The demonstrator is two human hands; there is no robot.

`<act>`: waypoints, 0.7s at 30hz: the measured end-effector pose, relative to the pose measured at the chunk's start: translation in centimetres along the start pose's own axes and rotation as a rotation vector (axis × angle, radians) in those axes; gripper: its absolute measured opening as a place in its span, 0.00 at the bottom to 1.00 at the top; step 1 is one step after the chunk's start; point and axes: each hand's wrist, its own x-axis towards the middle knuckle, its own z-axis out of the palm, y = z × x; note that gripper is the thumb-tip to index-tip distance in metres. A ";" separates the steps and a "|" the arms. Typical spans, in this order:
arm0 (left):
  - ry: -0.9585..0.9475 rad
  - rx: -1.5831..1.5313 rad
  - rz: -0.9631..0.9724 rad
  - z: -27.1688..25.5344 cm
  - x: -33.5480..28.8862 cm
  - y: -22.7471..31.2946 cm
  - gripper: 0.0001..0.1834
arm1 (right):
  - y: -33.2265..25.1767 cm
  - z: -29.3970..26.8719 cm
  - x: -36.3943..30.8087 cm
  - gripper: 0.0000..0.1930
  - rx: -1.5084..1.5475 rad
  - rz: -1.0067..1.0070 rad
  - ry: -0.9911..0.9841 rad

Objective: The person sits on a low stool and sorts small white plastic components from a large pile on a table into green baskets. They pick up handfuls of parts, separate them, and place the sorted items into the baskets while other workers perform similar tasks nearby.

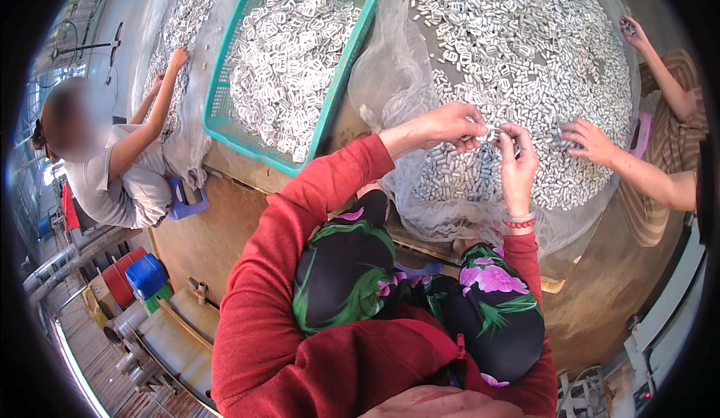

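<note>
My left hand and my right hand meet over the near part of a large pile of small silvery metal pieces. Between their fingertips is a small pale metal buckle, pinched from both sides and partly covered by the fingers. A red beaded bracelet circles my right wrist. The pile mixes flat buckle frames with short cylinder-like bits, spread on a whitish mesh sheet. Left of my hands, a teal plastic basket holds a heap of pale metal buckles.
At the right, a co-worker's hand reaches over the pile; another hand is raised farther back. A person sits at the left by a second heap. A blue container stands at the lower left.
</note>
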 end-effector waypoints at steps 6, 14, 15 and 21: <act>0.244 -0.432 0.041 1.1 -0.2 -0.9 0.08 | -1.3 1.1 0.2 0.06 -0.189 -0.188 -0.074; -0.057 -0.421 0.275 -3.6 -3.2 2.9 0.12 | 1.4 -3.2 0.2 0.10 1.142 0.599 0.028; -0.066 -0.387 0.285 -3.5 -3.4 3.1 0.12 | 0.7 -3.2 0.0 0.10 1.138 0.600 0.036; 0.063 0.788 0.034 -3.8 -1.8 -0.3 0.19 | 3.8 -1.4 0.0 0.09 -0.127 0.332 -0.234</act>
